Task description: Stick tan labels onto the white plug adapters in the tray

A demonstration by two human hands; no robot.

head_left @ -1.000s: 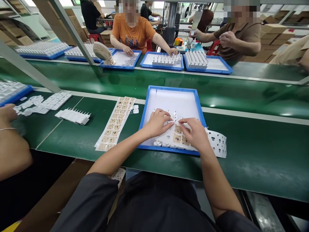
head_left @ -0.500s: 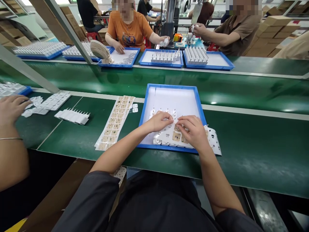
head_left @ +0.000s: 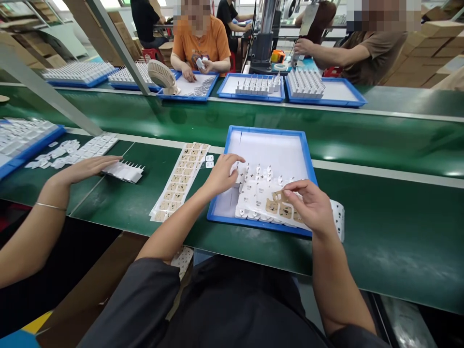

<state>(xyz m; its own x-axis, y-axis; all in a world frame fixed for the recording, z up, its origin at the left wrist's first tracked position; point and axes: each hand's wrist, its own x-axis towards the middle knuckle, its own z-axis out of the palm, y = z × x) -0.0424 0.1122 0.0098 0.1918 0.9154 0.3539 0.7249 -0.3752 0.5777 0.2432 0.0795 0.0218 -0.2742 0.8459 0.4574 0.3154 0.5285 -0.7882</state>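
Observation:
My right hand (head_left: pixel 308 203) pinches a tan adhesive sticker (head_left: pixel 278 196) at the edge of a white backing sheet (head_left: pixel 252 195), where more tan stickers are stuck. That sheet lies over white plastic parts (head_left: pixel 258 216) with upright metal pins, inside a blue-rimmed tray (head_left: pixel 310 159). At the tray's left side is my left hand (head_left: pixel 222 174), thumb and forefinger apart, close to the pinned parts; it holds nothing that I can see. A second sticker sheet (head_left: pixel 177 186) lies on the bench left of the tray, with two small white pieces (head_left: pixel 209 161) beside it.
At left, a co-worker's hand (head_left: pixel 85 166) reaches to a row of white pinned parts (head_left: pixel 125 171). Loose white pieces (head_left: pixel 60 153) and another blue tray (head_left: pixel 32 147) lie beyond it. Across the green conveyor (head_left: pixel 188 118), two people sit behind several trays and a small fan (head_left: pixel 163 77).
My left hand has moved left, away from my right hand, and its fingers have parted. My right hand has shifted slightly with the sticker. The co-worker's hand has moved right to the pinned row.

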